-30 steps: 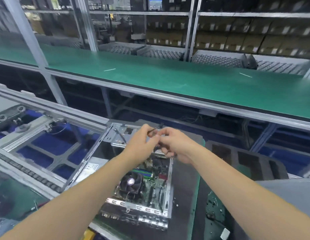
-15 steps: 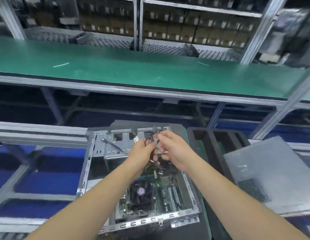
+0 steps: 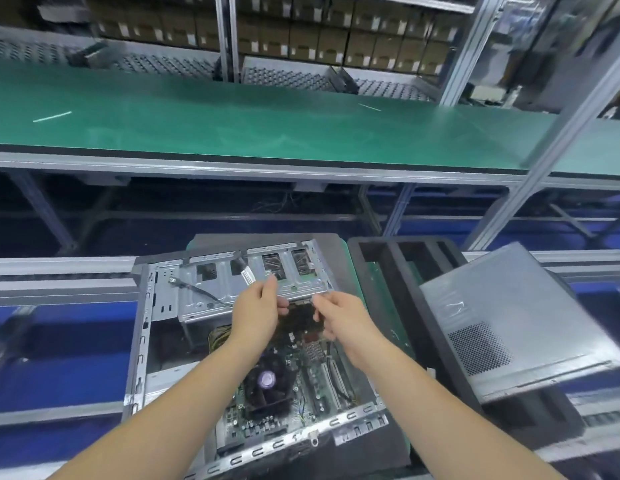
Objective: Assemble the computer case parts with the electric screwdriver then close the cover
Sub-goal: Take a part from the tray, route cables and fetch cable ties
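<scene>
The open case (image 3: 253,358) lies flat at 6 o'clock, its fan (image 3: 267,381) on the board nearest. Above it both hands meet over a dark bundle of cables (image 3: 299,320): the left hand (image 3: 256,315) has its fingers curled at the bundle's edge, the right hand (image 3: 339,318) pinches it. The cover (image 3: 516,323) rests tilted at 3 o'clock. A green bench (image 3: 267,129) spans 12 o'clock.

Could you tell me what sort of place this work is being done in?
Most likely an electronics assembly line: an open computer case on a workstation, a long green conveyor belt behind it, and racks of stacked cartons.
</scene>
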Demonstrator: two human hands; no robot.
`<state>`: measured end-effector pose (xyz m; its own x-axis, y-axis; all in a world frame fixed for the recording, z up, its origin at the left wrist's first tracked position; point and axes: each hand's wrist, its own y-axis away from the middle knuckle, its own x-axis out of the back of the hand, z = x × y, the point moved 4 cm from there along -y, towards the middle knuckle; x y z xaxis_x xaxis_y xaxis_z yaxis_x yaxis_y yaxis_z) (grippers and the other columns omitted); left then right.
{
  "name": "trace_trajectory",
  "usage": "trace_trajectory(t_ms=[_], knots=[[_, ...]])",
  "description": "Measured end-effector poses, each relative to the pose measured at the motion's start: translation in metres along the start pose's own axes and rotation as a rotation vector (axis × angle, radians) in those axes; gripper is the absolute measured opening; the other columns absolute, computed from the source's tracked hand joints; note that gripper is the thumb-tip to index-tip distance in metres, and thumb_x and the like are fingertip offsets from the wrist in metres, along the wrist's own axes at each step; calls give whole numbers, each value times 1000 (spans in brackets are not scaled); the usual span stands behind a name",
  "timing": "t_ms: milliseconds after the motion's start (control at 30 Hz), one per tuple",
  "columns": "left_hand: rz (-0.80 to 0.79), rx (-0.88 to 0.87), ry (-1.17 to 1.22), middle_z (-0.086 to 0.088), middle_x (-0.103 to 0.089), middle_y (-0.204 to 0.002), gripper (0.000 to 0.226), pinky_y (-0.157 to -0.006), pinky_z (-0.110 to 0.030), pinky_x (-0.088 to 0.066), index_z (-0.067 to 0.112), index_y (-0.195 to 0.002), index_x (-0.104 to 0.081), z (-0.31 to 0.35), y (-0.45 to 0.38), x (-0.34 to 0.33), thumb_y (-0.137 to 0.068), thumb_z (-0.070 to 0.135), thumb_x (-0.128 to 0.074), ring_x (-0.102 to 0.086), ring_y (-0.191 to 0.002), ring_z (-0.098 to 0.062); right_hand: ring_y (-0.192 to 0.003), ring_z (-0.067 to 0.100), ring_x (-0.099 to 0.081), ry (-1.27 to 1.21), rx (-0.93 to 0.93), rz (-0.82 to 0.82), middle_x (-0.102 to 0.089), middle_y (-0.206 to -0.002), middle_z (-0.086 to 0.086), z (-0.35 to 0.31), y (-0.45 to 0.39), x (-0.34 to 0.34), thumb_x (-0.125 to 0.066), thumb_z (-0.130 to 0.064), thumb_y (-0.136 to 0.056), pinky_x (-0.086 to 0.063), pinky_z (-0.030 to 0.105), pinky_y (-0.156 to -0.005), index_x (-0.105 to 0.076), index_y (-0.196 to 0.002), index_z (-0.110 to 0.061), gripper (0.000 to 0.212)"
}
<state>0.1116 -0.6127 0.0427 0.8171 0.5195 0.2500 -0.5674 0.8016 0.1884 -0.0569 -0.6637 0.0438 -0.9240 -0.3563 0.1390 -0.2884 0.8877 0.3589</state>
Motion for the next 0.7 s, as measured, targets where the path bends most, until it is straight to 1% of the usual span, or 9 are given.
trace_trajectory(t_ms=[100,233,300,333,400,433,500,567,700], knots=[[57,-32,-23,-2,-71,-70,44,-65,-33,-51,13,-81,-66,0,-1,-1,-106,41,-42,-64,-56,-9,-52,13,-41,-38,-86,71,-59,-68,1,10,0,-10,-67,-29,-101,-39,28,-53,-70,-90,-6,26],[27,-83,-22,0,-70,-72,34,-70,-36,-52,21,-84,-69,4,-2,-3,-104,35,-46,-64,-66,-17,-61,15,-53,-72,-137,58,-54,-69,1,25,9,-26,-65,-24,-102,-44,34,-77,-66,-95,-10,16],[9,-92,-23,1,-69,-71,31,-68,-36,-52,24,-86,-69,4,-2,-3,-103,34,-45,-63,-67,-17,-71,16,-59,-153,-165,75,-56,-75,-1,33,11,-30,-64,-23,-104,-45,40,-90,-68,-106,-14,10],[1,-90,-19,1,-69,-71,30,-66,-34,-51,24,-87,-69,4,-2,-2,-103,34,-45,-63,-65,-16,-71,15,-59,-181,-170,88,-58,-78,-1,37,11,-31,-63,-22,-104,-46,41,-90,-69,-110,-14,12],[-4,-83,-24,2,-68,-69,30,-62,-31,-48,25,-89,-69,3,-2,-1,-103,34,-44,-61,-62,-13,-64,11,-53,-255,-162,121,-63,-83,0,39,10,-32,-59,-17,-105,-48,29,-72,-70,-113,-10,15],[-5,-80,-26,2,-68,-69,29,-61,-30,-47,25,-90,-69,3,-2,0,-104,34,-44,-61,-62,-13,-60,9,-49,-297,-160,143,-66,-86,1,40,8,-33,-56,-13,-106,-44,23,-60,-69,-113,-8,16],[-13,-77,-27,2,-68,-71,29,-61,-30,-47,24,-90,-68,3,-2,0,-104,32,-44,-61,-62,-14,-58,7,-43,-360,-173,190,-69,-91,3,41,7,-34,-48,-9,-108,-36,18,-47,-70,-111,-7,22],[-30,-85,-40,2,-68,-71,28,-62,-31,-49,24,-89,-68,5,-1,0,-104,32,-45,-61,-62,-14,-57,8,-40,-405,-189,219,-67,-91,4,42,5,-36,-44,-10,-109,-33,19,-44,-71,-108,-8,27],[-61,-114,-78,2,-68,-71,30,-69,-39,-53,24,-87,-69,8,-2,-1,-103,34,-46,-62,-66,-17,-52,8,-36,-456,-184,248,-62,-81,0,45,3,-43,-51,-22,-110,-28,21,-42,-75,-104,-9,29]])
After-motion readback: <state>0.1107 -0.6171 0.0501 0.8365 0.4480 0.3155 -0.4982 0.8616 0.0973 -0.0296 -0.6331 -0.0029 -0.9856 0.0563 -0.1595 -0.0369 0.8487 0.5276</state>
